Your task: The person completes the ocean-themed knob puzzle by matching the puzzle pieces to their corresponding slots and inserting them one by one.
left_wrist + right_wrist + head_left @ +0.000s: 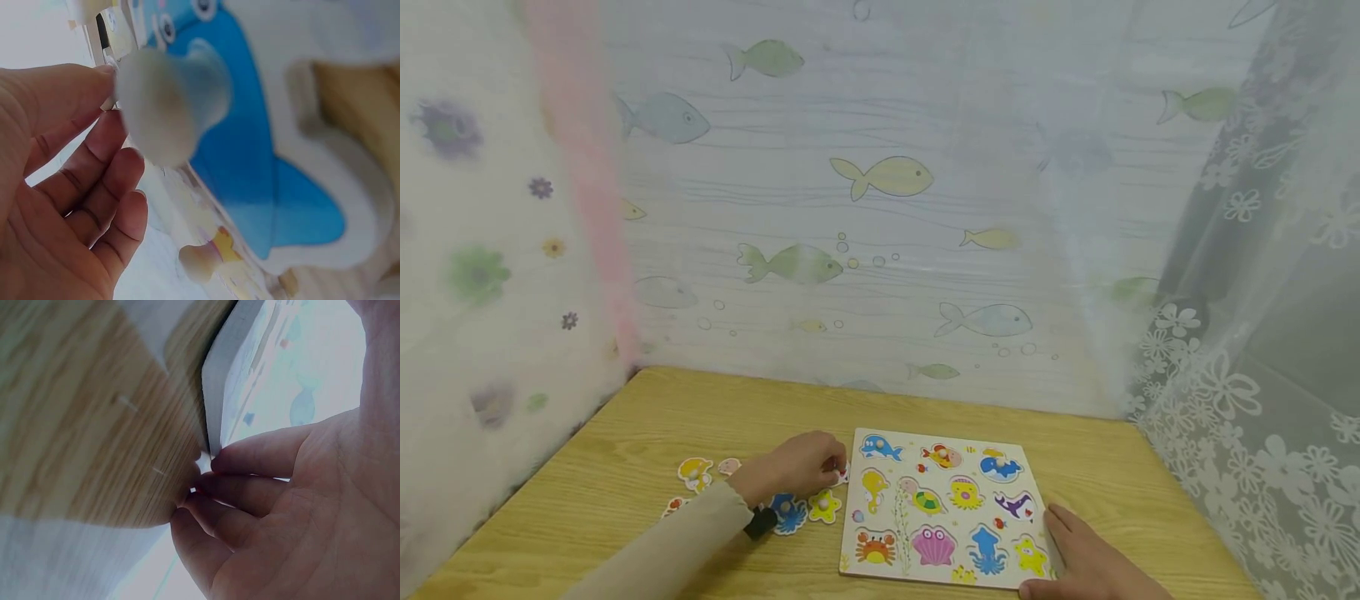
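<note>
A wooden peg puzzle board [917,469] with sea-animal pictures lies on the table. Along its top row, a blue whale piece [878,447], a fish piece [942,456] and another blue whale piece [1000,467] show knobs. Just left of the board, my left hand [805,465] pinches a small puzzle piece [843,475], mostly hidden by the fingers. Close by lie a blue octopus-like piece [788,515] and a yellow starfish piece [824,506]. Against the board's lower right corner rests my right hand [1086,558], its fingers [256,453] along the edge.
More loose pieces, including a yellow one [696,474] and a pinkish one [728,467], lie left of the left forearm. A fish-patterned curtain [880,350] hangs behind the wooden table [715,400]. Lace fabric [1232,467] hangs on the right.
</note>
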Motion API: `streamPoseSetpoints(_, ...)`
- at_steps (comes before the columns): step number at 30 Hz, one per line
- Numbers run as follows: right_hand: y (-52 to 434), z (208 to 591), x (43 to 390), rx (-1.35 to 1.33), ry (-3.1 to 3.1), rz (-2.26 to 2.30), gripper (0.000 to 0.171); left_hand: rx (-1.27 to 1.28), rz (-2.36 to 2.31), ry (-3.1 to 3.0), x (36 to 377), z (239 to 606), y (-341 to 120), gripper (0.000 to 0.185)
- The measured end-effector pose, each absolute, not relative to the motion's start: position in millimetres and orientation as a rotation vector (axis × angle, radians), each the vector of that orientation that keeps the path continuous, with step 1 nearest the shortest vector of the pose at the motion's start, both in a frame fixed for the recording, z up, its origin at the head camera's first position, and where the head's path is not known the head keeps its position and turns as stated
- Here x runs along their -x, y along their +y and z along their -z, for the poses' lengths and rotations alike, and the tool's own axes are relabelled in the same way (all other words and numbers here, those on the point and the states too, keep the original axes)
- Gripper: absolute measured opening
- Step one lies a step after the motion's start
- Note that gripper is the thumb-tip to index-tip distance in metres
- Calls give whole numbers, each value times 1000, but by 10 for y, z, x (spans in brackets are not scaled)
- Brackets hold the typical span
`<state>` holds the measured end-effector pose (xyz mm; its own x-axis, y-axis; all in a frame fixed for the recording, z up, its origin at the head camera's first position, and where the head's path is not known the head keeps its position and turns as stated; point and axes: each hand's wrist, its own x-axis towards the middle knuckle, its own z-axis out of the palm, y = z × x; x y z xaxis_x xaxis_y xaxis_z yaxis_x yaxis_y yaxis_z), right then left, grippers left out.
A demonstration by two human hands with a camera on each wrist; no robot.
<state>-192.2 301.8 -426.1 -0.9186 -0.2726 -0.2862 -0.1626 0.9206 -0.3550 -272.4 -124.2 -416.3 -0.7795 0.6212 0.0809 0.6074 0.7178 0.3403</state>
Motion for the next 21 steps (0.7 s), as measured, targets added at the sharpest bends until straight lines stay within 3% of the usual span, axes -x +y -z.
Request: streamPoseSetpoints(21, 3009, 4283, 1938, 304, 2756, 455, 109, -1026, -537, 2892, 2749, 4190, -1239, 6)
